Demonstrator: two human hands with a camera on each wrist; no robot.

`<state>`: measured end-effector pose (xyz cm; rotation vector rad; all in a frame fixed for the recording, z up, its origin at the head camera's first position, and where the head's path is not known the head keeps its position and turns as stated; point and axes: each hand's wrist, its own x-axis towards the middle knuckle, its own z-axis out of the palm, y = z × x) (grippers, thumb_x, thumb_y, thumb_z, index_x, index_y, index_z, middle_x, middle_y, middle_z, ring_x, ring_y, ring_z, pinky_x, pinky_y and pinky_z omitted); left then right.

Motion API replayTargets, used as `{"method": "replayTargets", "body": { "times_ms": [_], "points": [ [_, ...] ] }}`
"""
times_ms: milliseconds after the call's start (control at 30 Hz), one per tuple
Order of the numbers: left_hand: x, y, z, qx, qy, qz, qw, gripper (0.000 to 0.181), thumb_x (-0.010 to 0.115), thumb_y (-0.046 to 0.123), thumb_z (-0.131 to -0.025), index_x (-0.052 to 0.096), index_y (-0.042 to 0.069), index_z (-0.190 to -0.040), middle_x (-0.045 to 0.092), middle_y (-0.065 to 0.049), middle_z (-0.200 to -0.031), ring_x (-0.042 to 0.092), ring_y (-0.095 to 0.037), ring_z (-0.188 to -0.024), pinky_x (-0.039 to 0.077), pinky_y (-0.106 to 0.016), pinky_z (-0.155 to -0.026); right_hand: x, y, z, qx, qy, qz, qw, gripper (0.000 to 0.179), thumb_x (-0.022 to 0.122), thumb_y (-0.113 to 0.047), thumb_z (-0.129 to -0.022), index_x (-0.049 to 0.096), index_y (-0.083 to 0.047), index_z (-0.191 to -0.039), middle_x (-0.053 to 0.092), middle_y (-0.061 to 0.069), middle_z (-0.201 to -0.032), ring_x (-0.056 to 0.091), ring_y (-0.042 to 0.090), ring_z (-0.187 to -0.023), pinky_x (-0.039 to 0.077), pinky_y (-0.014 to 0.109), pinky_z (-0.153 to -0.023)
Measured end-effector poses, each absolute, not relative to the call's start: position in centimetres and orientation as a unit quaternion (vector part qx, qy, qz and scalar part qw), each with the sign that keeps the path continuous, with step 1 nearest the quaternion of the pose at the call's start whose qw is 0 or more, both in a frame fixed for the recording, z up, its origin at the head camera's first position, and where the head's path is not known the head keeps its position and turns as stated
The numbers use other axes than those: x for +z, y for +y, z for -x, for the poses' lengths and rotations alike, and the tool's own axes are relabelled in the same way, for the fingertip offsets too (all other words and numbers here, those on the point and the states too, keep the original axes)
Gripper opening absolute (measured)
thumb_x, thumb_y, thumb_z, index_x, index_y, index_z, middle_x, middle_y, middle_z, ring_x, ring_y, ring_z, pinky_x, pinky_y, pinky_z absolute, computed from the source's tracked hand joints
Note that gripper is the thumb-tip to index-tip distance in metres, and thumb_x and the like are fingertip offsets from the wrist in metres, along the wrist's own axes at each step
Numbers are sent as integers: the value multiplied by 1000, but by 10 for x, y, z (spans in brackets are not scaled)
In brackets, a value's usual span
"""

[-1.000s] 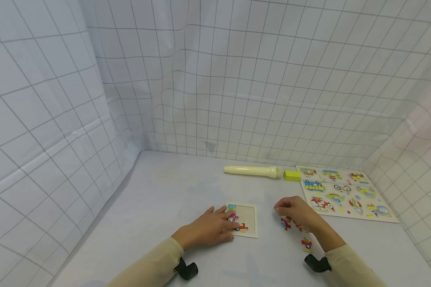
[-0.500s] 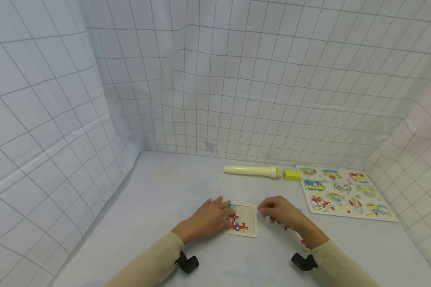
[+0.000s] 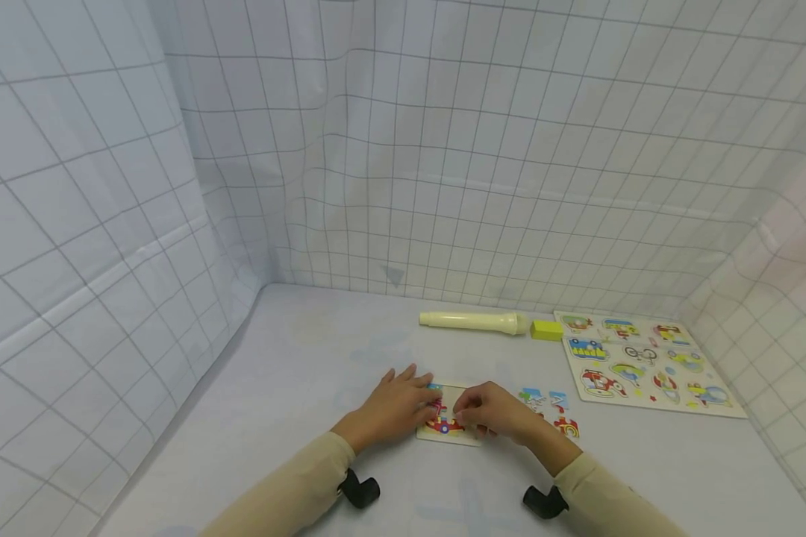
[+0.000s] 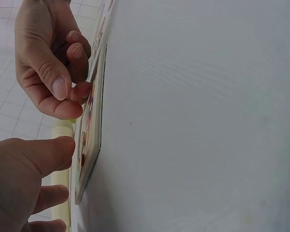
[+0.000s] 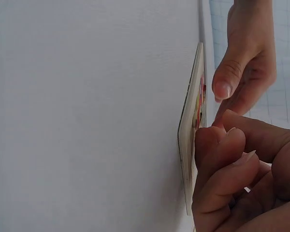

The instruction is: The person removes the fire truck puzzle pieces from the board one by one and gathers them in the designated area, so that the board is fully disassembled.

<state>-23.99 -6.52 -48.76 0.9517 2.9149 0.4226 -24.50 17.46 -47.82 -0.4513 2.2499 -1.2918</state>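
A small square jigsaw tray [image 3: 455,440] with a pale wooden frame lies on the table, and colourful pieces with red parts and a blue wheel sit along its left and lower part. My left hand [image 3: 392,409], fingers spread, rests at the tray's left edge and covers part of it. Over the tray's right side, my right hand [image 3: 493,414] has its thumb and fingers curled in a pinch on a puzzle piece mostly hidden by the fingers. The right wrist view shows the right fingertips [image 5: 217,137] close at the tray's frame [image 5: 187,140].
Several loose puzzle pieces [image 3: 556,403] lie right of the right hand. Behind are a cream toy microphone [image 3: 470,321] and a yellow block [image 3: 546,330]. A larger picture board with vehicle shapes [image 3: 651,362] lies at the right. Grid-patterned curtains [image 3: 483,171] enclose the table.
My right hand has moved left from beside the loose pieces to over the tray, uncovering some of those pieces. My left hand has pulled back slightly left, showing more of the tray.
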Motion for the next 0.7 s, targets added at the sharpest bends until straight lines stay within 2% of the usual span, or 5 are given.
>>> {"method": "replayTargets", "body": {
  "times_ms": [433, 700],
  "points": [
    [-488, -63, 240, 121, 948, -294, 24, 34, 60, 35, -103, 69, 27, -135, 53, -7, -152, 38, -40, -147, 31, -66, -114, -477, 171, 243, -467, 831, 157, 258, 8, 70, -12, -95, 74, -5, -97, 64, 1, -76, 49, 12, -54, 35, 24, -45],
    [-494, -64, 240, 129, 940, -314, 20, 32, 62, 37, -102, 71, 30, -131, 56, -5, -150, 41, -39, -145, 33, -67, -112, -479, 170, 243, -459, 837, 155, 254, 6, 70, -10, -94, 75, -6, -93, 62, 0, -71, 49, 11, -54, 35, 24, -46]
  ]
}}
